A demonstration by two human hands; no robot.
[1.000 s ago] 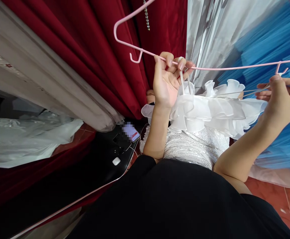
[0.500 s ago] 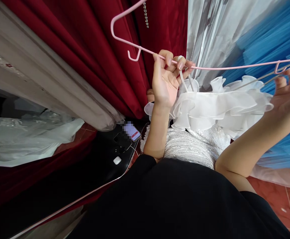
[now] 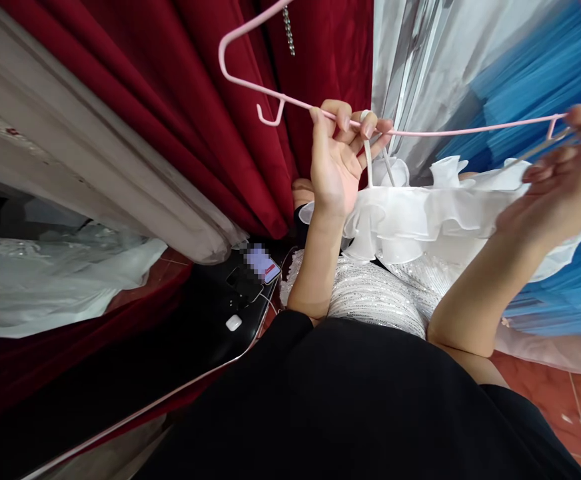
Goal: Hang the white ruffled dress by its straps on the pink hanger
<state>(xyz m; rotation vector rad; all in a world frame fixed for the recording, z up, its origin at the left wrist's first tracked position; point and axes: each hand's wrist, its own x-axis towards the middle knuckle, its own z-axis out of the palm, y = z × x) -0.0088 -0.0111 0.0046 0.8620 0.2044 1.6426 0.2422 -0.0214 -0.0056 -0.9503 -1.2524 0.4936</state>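
Observation:
A pink clothes hanger [image 3: 460, 131] spans the upper part of the head view, with a small hook under each side of its bar. My left hand [image 3: 339, 150] is closed on the bar, thumb and fingers pinching it. A white strap [image 3: 368, 162] runs up from the white ruffled dress [image 3: 420, 207] to these fingers. At the hanger's right end, my right hand [image 3: 565, 173] has its fingers curled, closed on the other thin dress strap [image 3: 535, 155] beside the small hook. The fingertips there are partly hidden. The dress hangs below the bar, its sequined skirt [image 3: 375, 287] near my body.
Red curtains [image 3: 170, 100] and pale fabric [image 3: 95, 133] hang at left. Blue tulle [image 3: 535, 80] fills the right side. A lit phone [image 3: 263, 263] and a white earbud case [image 3: 233, 323] lie on a black surface [image 3: 170, 340]. Red floor tiles [image 3: 550, 413] show at lower right.
My right hand has moved in and turned, its fingers curling closer round the strap by the hook. The hanger's right side is slightly higher. The dress's right side has shifted; my left hand keeps its grip.

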